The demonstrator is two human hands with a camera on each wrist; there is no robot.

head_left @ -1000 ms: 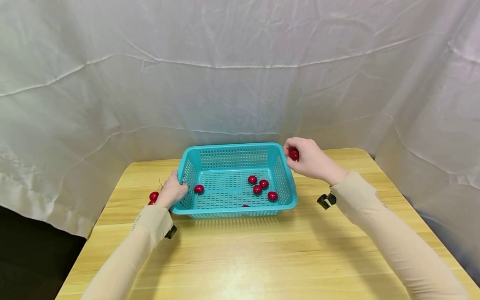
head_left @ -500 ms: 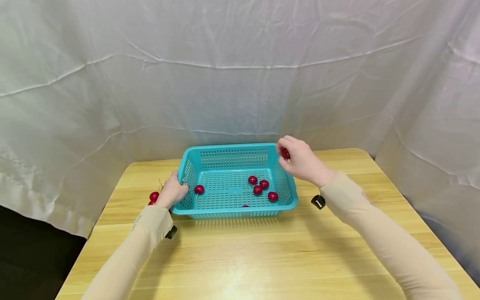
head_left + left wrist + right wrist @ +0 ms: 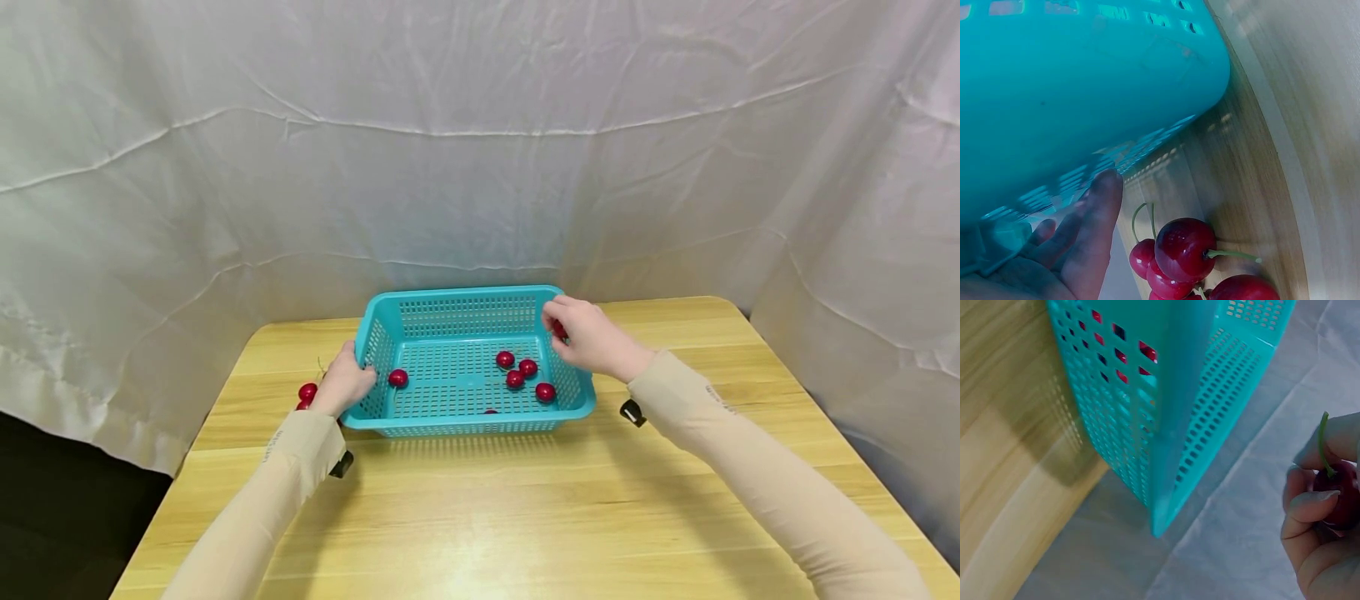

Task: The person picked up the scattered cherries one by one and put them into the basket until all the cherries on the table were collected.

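Observation:
My left hand (image 3: 345,383) grips the left rim of a turquoise perforated plastic basket (image 3: 480,422), with its fingers along the outer wall in the left wrist view. Between the thumb and fingers of my right hand (image 3: 596,337) is a dark red cherry (image 3: 1338,497) with a green stem. In the head view that hand is over the basket's right side and partly covers the cherry. Inside the basket, several cherries lie toward the right, among them one cherry (image 3: 545,392) near the front right corner. A single cherry (image 3: 398,378) lies at the left.
Left of the basket, partly hidden by my left hand in the head view, a cluster of stemmed cherries (image 3: 1185,250) lies on the wooden table (image 3: 480,508). A pale grey curtain (image 3: 465,192) hangs behind the table.
My right hand has moved left with its cherry, from just outside the basket's right rim to over its inside, and is now slightly lower. The left hand and basket look unchanged.

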